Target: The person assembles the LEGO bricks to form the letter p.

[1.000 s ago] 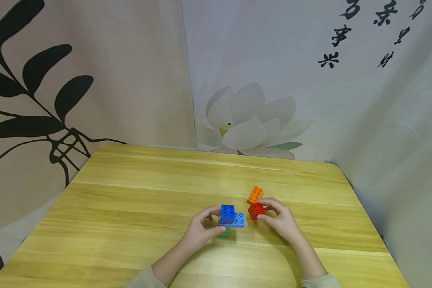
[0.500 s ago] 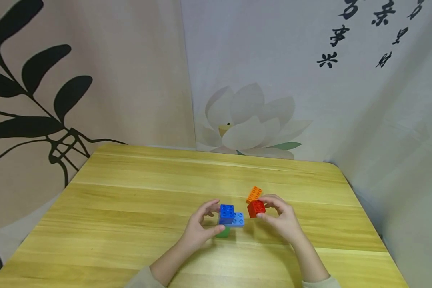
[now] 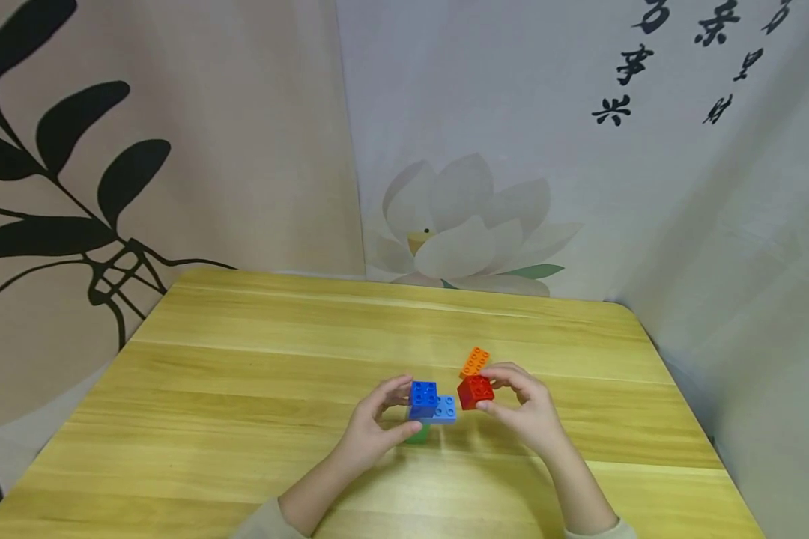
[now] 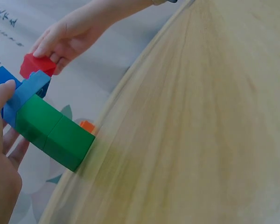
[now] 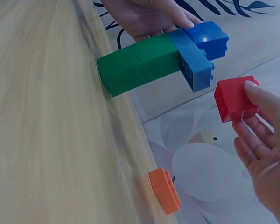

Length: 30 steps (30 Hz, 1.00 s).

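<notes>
My left hand [image 3: 374, 427] steadies a small tower of toy building bricks, thumb and fingers on either side of its upper part. Two green bricks [image 5: 140, 63] stand one on the other at its bottom. Across them lies a light blue brick [image 3: 447, 409] that overhangs to the right with bare studs, and a dark blue brick [image 3: 423, 399] sits on its left end. Between thumb and fingers, my right hand [image 3: 532, 412] pinches a red brick [image 3: 474, 393] in the air, just right of the light blue brick and apart from it in the right wrist view.
Beyond the red brick, an orange brick [image 3: 475, 361] lies on the wooden table [image 3: 276, 359], studs up. A curtain with a printed lotus [image 3: 472, 224] hangs behind the table's far edge.
The red brick in my right hand has risen slightly and shifted a little left, closer to the tower. My left hand and the tower have stayed nearly still.
</notes>
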Each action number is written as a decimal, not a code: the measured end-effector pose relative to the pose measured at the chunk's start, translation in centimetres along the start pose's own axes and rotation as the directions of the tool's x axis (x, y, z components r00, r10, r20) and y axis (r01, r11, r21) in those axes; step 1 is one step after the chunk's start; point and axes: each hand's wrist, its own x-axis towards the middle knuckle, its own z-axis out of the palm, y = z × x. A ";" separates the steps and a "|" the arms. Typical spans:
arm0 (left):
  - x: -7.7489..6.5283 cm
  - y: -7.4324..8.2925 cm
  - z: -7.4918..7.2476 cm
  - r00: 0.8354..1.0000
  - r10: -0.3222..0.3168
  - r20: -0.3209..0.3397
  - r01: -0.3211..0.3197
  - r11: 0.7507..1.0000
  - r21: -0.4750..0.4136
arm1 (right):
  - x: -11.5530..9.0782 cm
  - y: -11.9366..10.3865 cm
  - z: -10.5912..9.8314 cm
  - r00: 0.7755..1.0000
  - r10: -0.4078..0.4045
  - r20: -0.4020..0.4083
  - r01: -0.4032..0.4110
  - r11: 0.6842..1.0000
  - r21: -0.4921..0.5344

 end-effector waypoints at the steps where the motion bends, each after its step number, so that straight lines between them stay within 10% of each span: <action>1: 0.0 0.0 0.0 1.000 0.005 0.005 -0.005 1.000 0.006 | 0.0 -0.1 0.0 1.000 0.002 0.004 -0.002 1.000 -0.002; 30: 0.4 3.1 0.2 0.961 0.270 0.054 -0.274 0.955 0.115 | 0.0 -2.3 1.7 0.999 -0.049 0.015 0.050 0.996 -0.077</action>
